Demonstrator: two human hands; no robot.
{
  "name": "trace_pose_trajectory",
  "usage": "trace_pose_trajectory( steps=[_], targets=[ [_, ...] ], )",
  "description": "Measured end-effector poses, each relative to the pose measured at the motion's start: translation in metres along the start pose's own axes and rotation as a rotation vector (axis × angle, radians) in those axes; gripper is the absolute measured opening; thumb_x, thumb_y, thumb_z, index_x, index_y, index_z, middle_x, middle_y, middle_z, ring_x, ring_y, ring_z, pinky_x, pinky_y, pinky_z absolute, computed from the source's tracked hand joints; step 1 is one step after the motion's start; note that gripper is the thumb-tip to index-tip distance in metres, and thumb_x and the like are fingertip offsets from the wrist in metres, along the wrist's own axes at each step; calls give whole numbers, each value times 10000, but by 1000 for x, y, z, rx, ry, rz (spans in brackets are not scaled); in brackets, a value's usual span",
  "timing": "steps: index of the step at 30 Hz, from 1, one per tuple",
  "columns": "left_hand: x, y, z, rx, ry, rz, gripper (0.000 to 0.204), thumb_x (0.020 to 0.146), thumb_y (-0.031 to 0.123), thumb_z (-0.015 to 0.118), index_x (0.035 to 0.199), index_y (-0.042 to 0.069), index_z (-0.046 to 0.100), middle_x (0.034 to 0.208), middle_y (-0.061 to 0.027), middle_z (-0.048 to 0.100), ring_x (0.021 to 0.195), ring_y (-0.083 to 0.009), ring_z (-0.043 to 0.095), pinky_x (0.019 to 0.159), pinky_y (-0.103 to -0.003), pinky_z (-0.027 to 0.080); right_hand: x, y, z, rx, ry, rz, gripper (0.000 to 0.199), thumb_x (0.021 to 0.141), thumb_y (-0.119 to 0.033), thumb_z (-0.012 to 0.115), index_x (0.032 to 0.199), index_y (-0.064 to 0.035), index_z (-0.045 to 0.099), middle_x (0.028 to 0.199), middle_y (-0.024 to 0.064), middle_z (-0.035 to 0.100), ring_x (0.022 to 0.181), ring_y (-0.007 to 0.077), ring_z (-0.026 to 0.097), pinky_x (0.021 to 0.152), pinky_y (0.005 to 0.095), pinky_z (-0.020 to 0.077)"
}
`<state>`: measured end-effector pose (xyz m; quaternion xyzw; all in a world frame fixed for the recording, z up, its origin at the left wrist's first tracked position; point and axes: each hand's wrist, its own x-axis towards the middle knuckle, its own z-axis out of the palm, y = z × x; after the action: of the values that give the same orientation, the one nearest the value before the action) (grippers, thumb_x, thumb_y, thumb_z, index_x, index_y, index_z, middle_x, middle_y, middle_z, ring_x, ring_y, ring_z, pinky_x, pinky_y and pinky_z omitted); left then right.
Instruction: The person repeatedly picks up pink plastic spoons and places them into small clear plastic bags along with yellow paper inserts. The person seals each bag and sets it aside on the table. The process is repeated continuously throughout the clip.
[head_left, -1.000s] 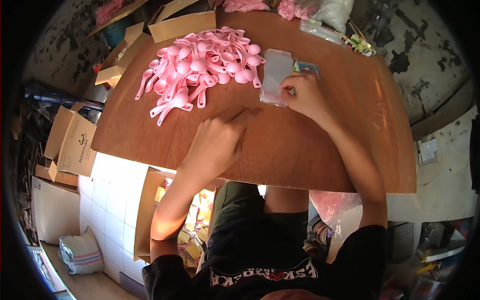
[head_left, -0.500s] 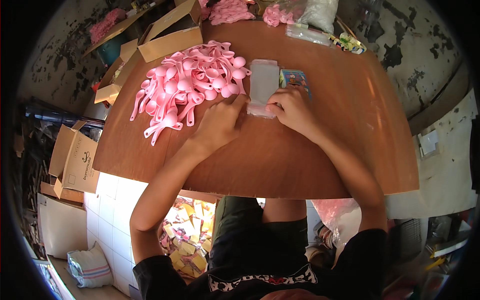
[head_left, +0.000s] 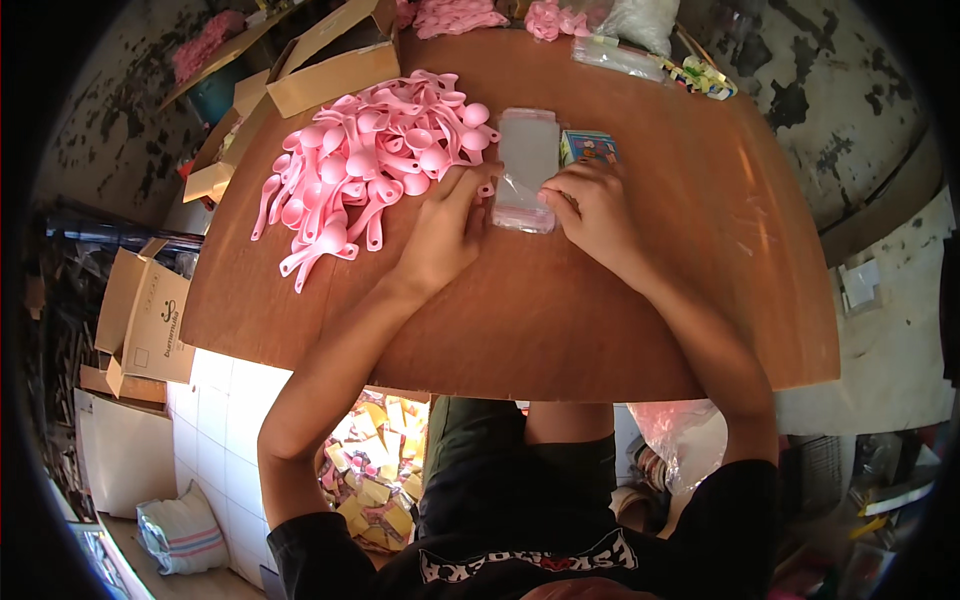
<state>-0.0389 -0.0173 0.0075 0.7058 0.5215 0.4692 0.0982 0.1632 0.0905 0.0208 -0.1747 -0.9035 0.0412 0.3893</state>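
Bags (head_left: 527, 145), stacked on table (head_left: 620, 330), show slanting crease absent half second ago; top one seems lifted, likely coming free. Right hand (head_left: 596, 208) angled at stack's right edge, thumb and fingertips drawn together, apparently pinching bag. Left hand (head_left: 440, 228) just left of stack, fingers curled by spoon handle (head_left: 486, 189); cannot tell whether gripping. Spoon pile (head_left: 370, 160) left of stack; colourful pack (head_left: 588, 147) right.

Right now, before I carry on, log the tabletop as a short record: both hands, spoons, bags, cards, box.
Left hand: at the pile's lower right edge; grip unclear
Right hand: fingertips at the clear bags' right edge; grip unclear
Pink spoons: loose pile, left of bags
Clear bags: flat stack, between hands
Printed cards: right of bags, partly hidden
Cardboard box: open, behind spoons
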Motion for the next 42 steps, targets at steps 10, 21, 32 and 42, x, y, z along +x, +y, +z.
trace_pose_trajectory(
  steps=[10,21,32,42],
  targets=[
    [-3,-7,8,12,73,91,152,787,-42,682,915,32,718,1192,-165,620,982,-332,649,786,-389,548,6,-79,-49,384,-145,-9,111,799,-100,739,867,-55,662,909,90,659,899,282,637,811,377,489],
    [-1,-13,6,-3,90,70,132,799,-12,684,927,6,711,1112,-155,652,815,-272,687,704,-341,555,-2,-223,-88,2164,-74,-98,88,860,33,616,945,12,615,932,105,596,842,258,651,755,319,585],
    [-6,-6,3,1,21,12,175,800,-48,660,962,5,700,1163,-133,632,994,-274,661,810,-336,544,-6,-244,-90,2183,185,27,146,858,47,569,744,-7,642,803,50,588,719,179,578,594,259,500],
    [-2,-4,4,4,17,2,172,799,-45,659,959,6,697,1152,-129,639,986,-265,660,787,-328,537,-13,-219,-88,2139,-24,-150,85,880,-8,581,855,-32,658,886,65,596,706,191,566,625,258,487]
  ],
)
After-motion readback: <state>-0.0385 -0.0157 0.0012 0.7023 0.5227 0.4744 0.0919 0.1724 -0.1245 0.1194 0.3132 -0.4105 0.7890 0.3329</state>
